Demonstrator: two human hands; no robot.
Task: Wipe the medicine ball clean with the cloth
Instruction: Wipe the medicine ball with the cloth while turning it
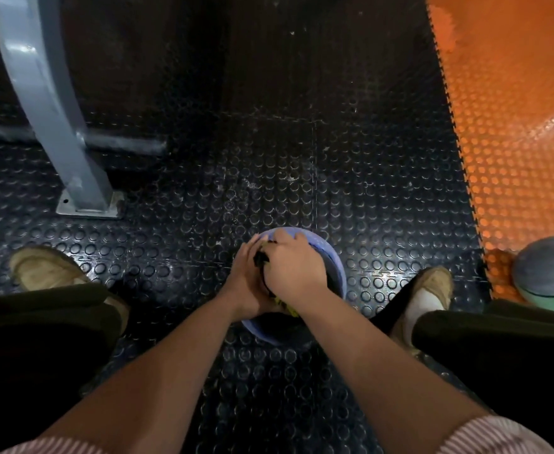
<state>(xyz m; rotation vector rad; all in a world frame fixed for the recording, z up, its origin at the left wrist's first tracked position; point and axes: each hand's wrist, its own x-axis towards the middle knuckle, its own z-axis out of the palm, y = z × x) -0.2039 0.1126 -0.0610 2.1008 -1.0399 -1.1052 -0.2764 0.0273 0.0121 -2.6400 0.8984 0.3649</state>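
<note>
Ball: blue with dark panels, down on the studded black floor, low and central under the camera. Sits between two tan shoes, left shoe well off one side of the ball and right shoe nearer on the other, probably so the legs fence it in and stop any roll. Right hand: lies over the ball's top, fingers curled and closed on the cloth, pressing it down; dark folds show at the knuckles, a yellow scrap at the wrist side of the ball. Left hand: pressed against the ball's left flank, partly tucked beneath the right, likely as a brace so rubbing does not spin the ball; whether clamped on a corner of cloth or merely flat on the ball, cannot tell. Second ball: grey and green, well right of the ball, beside the orange mat, apparently waiting. Grey post: far up-left of the ball, clear of the work.
</note>
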